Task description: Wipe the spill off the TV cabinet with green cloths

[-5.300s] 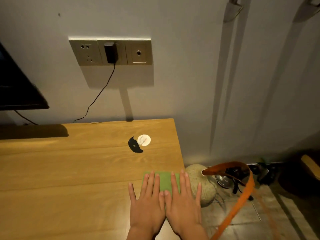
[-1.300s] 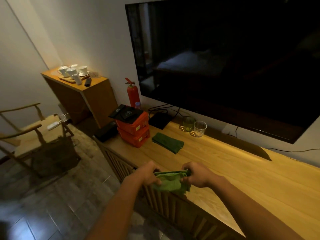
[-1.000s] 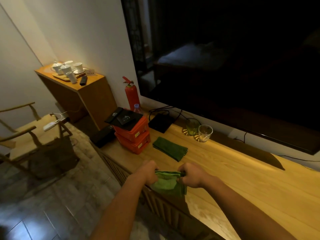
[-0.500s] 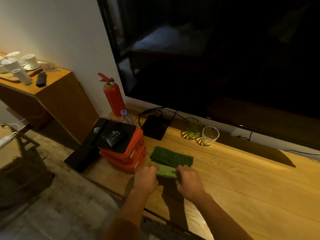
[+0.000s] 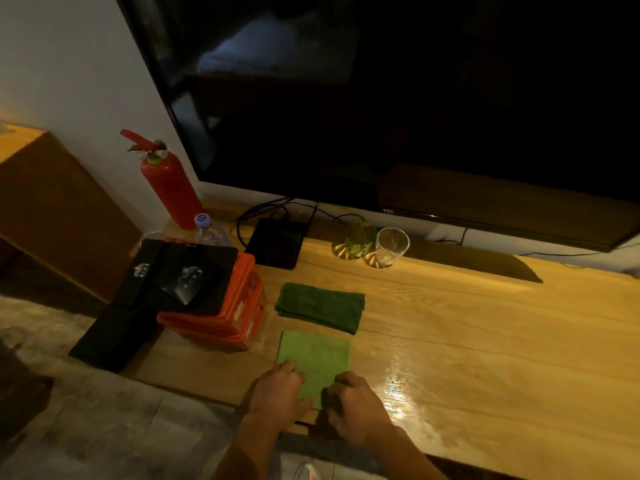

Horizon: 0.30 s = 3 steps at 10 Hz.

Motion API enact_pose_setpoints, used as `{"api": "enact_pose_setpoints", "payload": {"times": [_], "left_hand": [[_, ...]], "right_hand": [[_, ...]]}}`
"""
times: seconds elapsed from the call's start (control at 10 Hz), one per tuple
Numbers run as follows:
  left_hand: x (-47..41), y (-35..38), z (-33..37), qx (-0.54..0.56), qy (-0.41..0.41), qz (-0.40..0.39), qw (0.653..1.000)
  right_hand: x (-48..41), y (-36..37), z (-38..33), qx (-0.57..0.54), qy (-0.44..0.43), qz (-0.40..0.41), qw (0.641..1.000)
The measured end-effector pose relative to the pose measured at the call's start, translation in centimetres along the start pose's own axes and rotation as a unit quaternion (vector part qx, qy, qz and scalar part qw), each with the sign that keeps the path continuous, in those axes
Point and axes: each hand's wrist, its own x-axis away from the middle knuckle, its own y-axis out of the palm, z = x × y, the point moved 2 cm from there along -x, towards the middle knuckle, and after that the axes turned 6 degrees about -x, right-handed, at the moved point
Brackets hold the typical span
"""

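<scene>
Light green cloth (image 5: 313, 358) is laid flat at the front edge of the counter (image 5: 485, 341), near corners pinched in a curled grip by left hand (image 5: 278, 389) and right hand (image 5: 356, 407). Probably done so it's spread out for wiping.

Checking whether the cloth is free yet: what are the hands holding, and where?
The light green cloth, lying flat: the left hand and right hand grip its near corners, fingers curled.

Before me a big dark television (image 5: 415, 98) is against the white wall (image 5: 69, 81). At my left stands a wooden side table (image 5: 52, 209), a red fire extinguisher (image 5: 169, 188) near it. The grey floor (image 5: 86, 427) lies in dim light.
</scene>
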Motion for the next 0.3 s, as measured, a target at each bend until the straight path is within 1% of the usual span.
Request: {"api": "enact_pose_setpoints", "payload": {"times": [0.1, 0.2, 0.3], "left_hand": [[-0.1, -1.9, 2.8, -0.016, 0.021, 0.04, 0.999], [-0.2, -4.8, 7.4, -0.026, 0.029, 0.083, 0.996], [0.4, -7.3, 13.8, -0.041, 0.034, 0.128, 0.99]], "right_hand": [[1.3, -2.4, 1.0, -0.028, 0.01, 0.054, 0.998], [4.0, -6.4, 3.0, -0.05, 0.019, 0.116, 0.992], [7.7, -10.4, 6.5, -0.046, 0.032, 0.169, 0.984]]}}
